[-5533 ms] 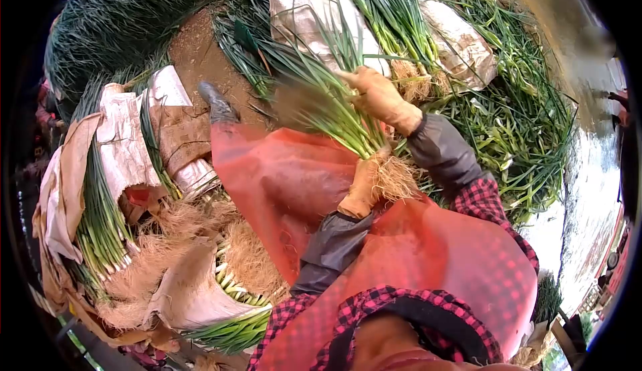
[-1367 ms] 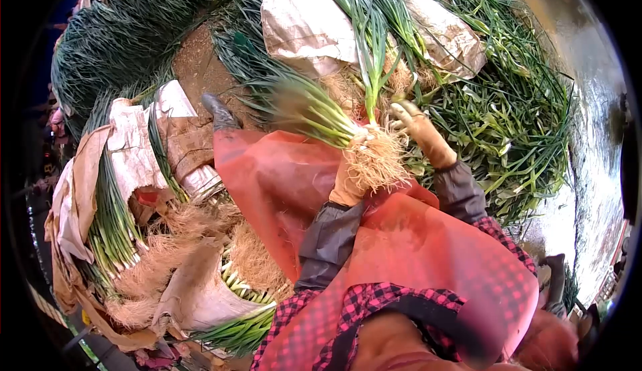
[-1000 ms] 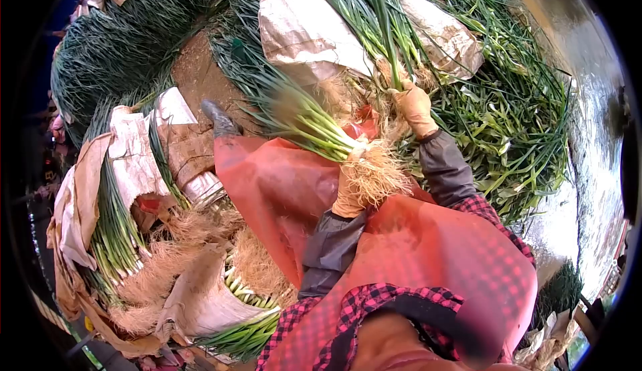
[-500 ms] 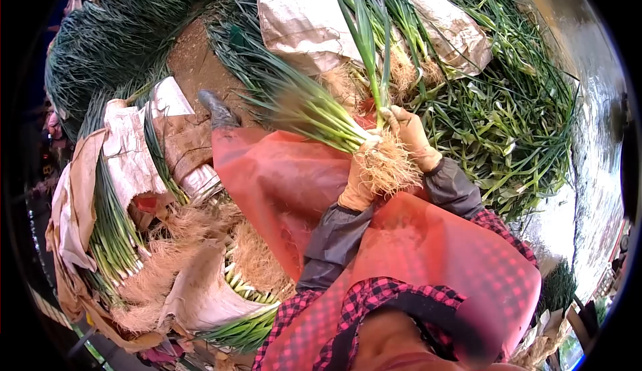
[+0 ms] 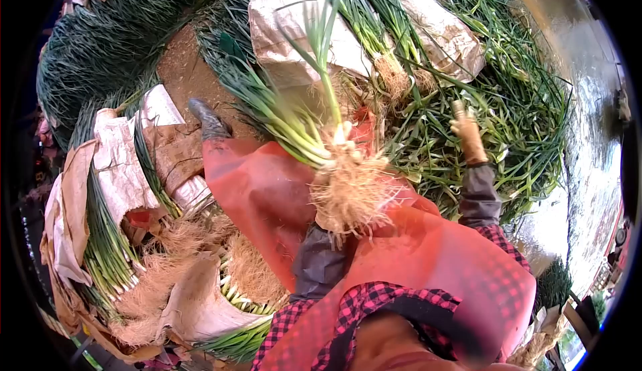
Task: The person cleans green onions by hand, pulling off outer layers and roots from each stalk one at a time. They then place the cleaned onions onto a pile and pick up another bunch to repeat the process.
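Note:
My left hand [image 5: 326,218], in a tan glove and mostly hidden by roots, is closed on a bunch of green onions [image 5: 301,137]. The bunch's shaggy roots [image 5: 353,183] hang over the red apron, and its leaves point up and to the left. One stalk stands upright from the bunch. Off to the right, my right hand [image 5: 467,133] is stretched over a heap of loose green leaves [image 5: 515,117]. Its fingers look apart, with nothing visible in them, though the glove is slightly blurred.
Rooted bunches [image 5: 391,73] lie by pale sacks [image 5: 287,23] above. Wrapped onions [image 5: 114,237] and a root pile [image 5: 254,270] are at the lower left. A dark mass of leaves [image 5: 107,50] fills the upper left. A boot [image 5: 208,118] shows beyond the apron.
My right hand has left the bunch and moved right, over the leaf heap. The bunch in my left hand has shifted left and down, its roots turned more toward the camera.

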`<action>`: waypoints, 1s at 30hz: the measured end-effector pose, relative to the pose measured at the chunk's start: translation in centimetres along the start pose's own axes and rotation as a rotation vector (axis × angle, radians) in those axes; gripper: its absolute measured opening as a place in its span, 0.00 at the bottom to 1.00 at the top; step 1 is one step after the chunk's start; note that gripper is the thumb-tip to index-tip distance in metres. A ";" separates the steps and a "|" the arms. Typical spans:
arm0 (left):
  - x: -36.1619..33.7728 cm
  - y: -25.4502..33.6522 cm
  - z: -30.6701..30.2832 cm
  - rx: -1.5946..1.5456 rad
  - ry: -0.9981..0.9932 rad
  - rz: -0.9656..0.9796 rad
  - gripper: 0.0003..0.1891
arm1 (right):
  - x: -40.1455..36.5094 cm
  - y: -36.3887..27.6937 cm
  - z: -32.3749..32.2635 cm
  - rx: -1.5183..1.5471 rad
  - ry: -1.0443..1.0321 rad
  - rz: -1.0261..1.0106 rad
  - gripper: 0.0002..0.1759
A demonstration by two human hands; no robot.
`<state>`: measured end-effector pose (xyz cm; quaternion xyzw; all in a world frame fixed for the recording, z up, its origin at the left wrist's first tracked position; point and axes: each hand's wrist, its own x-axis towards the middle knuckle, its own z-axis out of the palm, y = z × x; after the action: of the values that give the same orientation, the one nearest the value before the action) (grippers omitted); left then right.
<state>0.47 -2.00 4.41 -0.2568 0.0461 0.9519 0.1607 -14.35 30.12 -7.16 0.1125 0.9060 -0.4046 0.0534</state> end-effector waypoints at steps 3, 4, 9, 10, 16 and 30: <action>0.6 -1.2 0.1 0.063 0.039 -0.006 0.22 | 0.4 -6.6 6.8 -0.084 -0.203 -0.169 0.32; 0.1 -1.4 3.7 0.016 -0.012 -0.044 0.20 | 2.3 -8.2 9.3 -0.029 -0.248 -0.206 0.31; 0.5 -0.9 3.2 0.037 -0.039 -0.121 0.20 | 12.5 -11.0 19.5 -0.591 -0.112 -0.284 0.15; 0.5 -0.9 1.9 -0.031 0.033 -0.106 0.19 | 10.2 -15.3 16.1 -0.432 -0.230 -0.183 0.11; 2.6 -1.0 -0.1 -0.130 -0.093 -0.078 0.15 | -6.8 -19.2 5.2 0.050 -0.279 -0.787 0.14; 2.3 -2.1 -1.2 0.136 -0.061 0.069 0.13 | -7.4 -14.3 4.3 0.719 -0.689 0.031 0.12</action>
<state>-0.14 0.42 2.20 -0.2146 0.1143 0.9589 0.1463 -10.70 16.50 1.68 -0.0029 0.6371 -0.7041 0.3136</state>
